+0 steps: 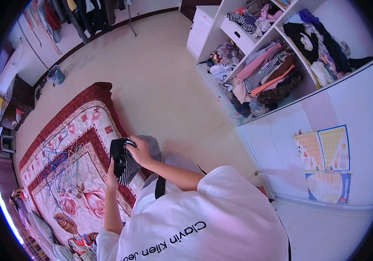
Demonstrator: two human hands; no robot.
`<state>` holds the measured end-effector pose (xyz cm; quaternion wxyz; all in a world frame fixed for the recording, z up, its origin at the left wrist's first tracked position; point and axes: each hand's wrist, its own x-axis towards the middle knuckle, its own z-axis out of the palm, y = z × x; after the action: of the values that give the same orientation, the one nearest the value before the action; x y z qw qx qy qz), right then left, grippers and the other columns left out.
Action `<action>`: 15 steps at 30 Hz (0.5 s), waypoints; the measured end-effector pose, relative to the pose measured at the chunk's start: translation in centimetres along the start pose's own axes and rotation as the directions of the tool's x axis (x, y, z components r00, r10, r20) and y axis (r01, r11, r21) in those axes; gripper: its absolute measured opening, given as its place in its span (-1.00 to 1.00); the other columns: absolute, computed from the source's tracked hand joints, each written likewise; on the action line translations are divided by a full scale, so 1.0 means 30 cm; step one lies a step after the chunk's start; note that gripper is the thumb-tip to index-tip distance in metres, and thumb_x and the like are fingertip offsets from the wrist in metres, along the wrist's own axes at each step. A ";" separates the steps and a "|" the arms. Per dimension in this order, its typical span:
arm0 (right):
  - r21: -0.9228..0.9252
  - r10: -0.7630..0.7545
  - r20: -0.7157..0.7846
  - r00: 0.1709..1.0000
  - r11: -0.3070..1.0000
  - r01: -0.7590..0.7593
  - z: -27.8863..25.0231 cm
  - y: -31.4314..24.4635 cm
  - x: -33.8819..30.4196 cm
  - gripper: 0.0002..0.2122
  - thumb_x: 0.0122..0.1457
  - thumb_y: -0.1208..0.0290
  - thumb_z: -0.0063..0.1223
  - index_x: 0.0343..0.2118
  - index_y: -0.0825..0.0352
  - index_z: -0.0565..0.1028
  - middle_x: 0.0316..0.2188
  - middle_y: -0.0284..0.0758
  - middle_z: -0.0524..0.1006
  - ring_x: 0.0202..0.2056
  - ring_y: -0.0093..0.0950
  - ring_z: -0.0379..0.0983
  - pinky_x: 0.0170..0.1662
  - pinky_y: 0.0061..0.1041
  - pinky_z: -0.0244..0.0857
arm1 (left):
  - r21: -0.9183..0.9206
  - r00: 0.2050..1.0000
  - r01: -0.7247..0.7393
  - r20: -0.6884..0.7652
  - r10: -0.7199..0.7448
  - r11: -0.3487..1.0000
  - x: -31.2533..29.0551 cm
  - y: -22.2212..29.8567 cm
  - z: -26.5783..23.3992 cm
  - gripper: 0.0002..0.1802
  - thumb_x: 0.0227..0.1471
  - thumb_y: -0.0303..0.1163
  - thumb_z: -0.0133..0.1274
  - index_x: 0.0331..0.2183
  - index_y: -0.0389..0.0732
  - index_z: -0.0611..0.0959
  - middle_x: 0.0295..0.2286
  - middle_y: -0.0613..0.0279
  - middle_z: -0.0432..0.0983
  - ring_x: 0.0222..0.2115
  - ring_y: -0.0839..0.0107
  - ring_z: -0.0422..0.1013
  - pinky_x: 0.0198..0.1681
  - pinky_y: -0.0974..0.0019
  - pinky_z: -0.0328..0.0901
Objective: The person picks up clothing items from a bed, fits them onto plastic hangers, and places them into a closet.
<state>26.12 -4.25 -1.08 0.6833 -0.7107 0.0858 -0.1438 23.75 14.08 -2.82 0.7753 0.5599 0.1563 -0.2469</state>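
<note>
A black garment with black-and-white stripes [127, 172] hangs bunched between my two hands, in front of my body and beside the bed's edge. My left hand [112, 174] grips its black part from the near left side. Closed on its upper edge, my right hand [139, 152] holds the cloth from the right. Striped cloth [152, 147] also shows beyond my right wrist. The folds hide what kind of garment it is. Several thin clothes hangers [66, 154] lie tangled on the bed just left of my hands.
The bed [103, 113] has a red-and-white floral cover. An open wardrobe [277, 32] at the right holds heaped and hanging clothes. Clothes [88, 17] hang on a rack at the far left, near a blue bucket [56, 76]. More clothes [38, 226] lie along the bed's near left side.
</note>
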 end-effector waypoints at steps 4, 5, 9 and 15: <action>0.094 0.015 0.026 1.000 0.995 -0.017 0.077 0.002 0.023 -0.84 -0.11 0.43 0.07 -0.51 0.40 0.38 -0.63 -0.11 0.40 -0.58 -0.30 0.38 -0.46 -0.39 0.19 | -0.076 1.000 -0.022 -0.014 0.021 0.997 -0.035 0.019 -0.036 -0.51 0.10 -0.14 -0.09 -0.04 -0.28 0.47 -0.16 0.23 0.48 -0.17 0.42 0.41 -0.03 0.38 0.25; 0.074 -0.008 0.002 1.000 0.997 0.008 0.100 0.003 0.040 -0.86 -0.11 0.47 0.05 -0.50 0.41 0.40 -0.67 -0.19 0.39 -0.60 -0.45 0.35 -0.48 -0.43 0.18 | -0.070 0.999 -0.026 0.034 0.029 0.997 -0.008 0.001 -0.085 -0.51 0.09 -0.15 -0.07 -0.04 -0.29 0.47 -0.17 0.23 0.49 -0.16 0.43 0.41 -0.03 0.40 0.25; 0.177 0.014 0.050 0.999 0.984 -0.023 0.159 -0.047 0.114 -0.89 -0.11 0.51 0.02 -0.50 0.43 0.41 -0.68 -0.31 0.35 -0.56 -0.60 0.27 -0.45 -0.50 0.17 | 0.197 0.995 -0.090 0.050 0.082 0.976 0.008 0.057 -0.114 -0.62 0.02 -0.29 0.00 -0.15 -0.34 0.53 -0.31 0.28 0.52 -0.31 0.48 0.42 -0.16 0.41 0.26; 0.105 0.100 0.239 0.966 0.986 -0.128 0.241 0.054 0.265 -0.95 -0.17 0.58 -0.01 -0.61 0.42 0.38 -0.71 -0.39 0.36 -0.56 -0.63 0.25 -0.46 -0.53 0.17 | 0.379 0.996 -0.022 -0.069 0.052 0.925 0.051 0.138 -0.110 -0.69 -0.12 -0.44 0.02 -0.26 -0.37 0.55 -0.44 0.35 0.49 -0.42 0.54 0.36 -0.31 0.43 0.26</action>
<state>36.07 -0.02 -2.18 0.7369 -0.6745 0.0373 -0.0249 27.42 17.93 -1.41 0.6507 0.7108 0.1252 -0.2358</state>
